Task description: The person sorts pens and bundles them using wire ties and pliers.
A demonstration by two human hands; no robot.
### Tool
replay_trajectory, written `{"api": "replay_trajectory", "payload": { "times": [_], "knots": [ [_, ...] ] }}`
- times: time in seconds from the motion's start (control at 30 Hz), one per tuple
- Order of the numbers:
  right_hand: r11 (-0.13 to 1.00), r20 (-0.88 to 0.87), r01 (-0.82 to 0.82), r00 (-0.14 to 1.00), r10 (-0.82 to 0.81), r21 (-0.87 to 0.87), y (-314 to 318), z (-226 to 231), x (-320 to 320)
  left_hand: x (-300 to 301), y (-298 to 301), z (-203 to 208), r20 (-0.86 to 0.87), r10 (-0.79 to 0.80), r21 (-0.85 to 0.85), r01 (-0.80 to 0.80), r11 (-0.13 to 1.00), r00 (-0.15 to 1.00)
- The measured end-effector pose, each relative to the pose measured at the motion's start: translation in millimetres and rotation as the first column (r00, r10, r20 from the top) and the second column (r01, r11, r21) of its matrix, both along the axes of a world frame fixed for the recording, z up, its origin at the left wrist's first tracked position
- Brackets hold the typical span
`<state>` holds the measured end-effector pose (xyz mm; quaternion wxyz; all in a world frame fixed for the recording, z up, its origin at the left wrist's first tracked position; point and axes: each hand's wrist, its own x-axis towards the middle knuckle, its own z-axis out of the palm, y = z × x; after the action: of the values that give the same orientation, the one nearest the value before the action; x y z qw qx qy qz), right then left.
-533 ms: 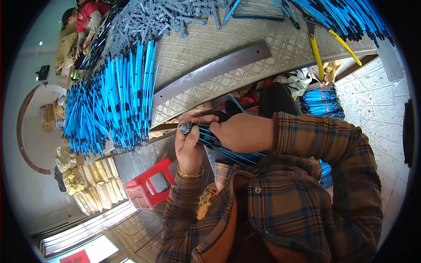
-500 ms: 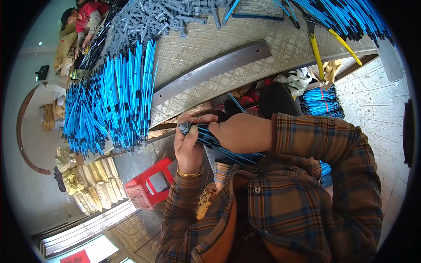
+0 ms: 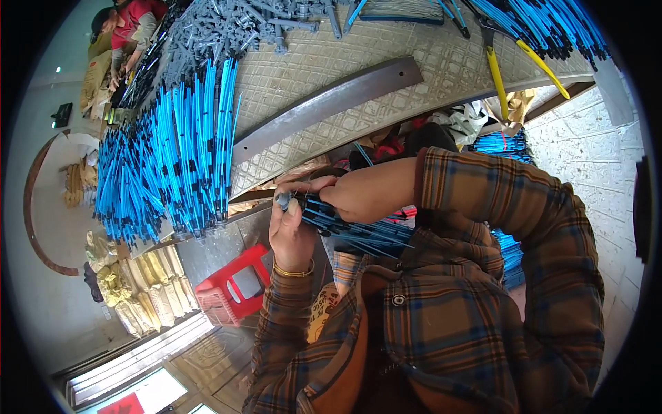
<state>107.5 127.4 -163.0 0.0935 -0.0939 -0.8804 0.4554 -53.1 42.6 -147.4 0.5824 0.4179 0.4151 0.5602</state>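
Note:
Between the thumb and fingers of my left hand [image 3: 291,238] is a small grey plastic fitting [image 3: 282,201]. My right hand [image 3: 364,193] is closed just to the right of it, its fingertips close to the left hand's. Thin wire seems to run by the fitting, but what the right fingers pinch is hidden. Under the right hand, over my lap, lies a bundle of thin blue and black rods [image 3: 358,233], their left ends close to the left thumb.
On the patterned tabletop [image 3: 303,83] lie a long flat steel bar [image 3: 338,102], a heap of grey fittings [image 3: 221,31], bundled blue rods [image 3: 196,148] and a yellow-handled cutter [image 3: 496,79]. A red plastic stool [image 3: 245,307] stands lower left. Another person [image 3: 138,27] works at far left.
The right forearm and sleeve have shifted up and slightly left. More of the rod bundle over my lap shows. The left hand still holds the grey fitting.

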Motion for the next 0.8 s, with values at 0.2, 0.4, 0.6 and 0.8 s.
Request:
{"api": "replay_trajectory", "payload": {
  "times": [0.2, 0.4, 0.6, 0.8],
  "knots": [
    [0.993, -0.027, 0.007, 1.000, -0.004, 0.115, -14, -1, 9, 29, -10, 18, -0.119, 0.145, -0.072, -0.154, 0.985, 0.982],
    [0.977, -0.234, 0.152, 0.966, -0.114, 0.150, -37, 8, 30, 60, -20, 18, -0.151, 0.325, -0.025, -0.332, 0.943, 0.934],
    [0.972, -0.243, 0.160, 0.963, -0.115, 0.174, -49, 25, 55, 88, -31, 31, -0.188, 0.414, 0.069, -0.408, 0.910, 0.891],
    [0.988, -0.149, 0.093, 0.986, -0.075, 0.122, -57, 26, 57, 87, -48, 36, -0.188, 0.442, 0.035, -0.444, 0.896, 0.877]
  ]
}}
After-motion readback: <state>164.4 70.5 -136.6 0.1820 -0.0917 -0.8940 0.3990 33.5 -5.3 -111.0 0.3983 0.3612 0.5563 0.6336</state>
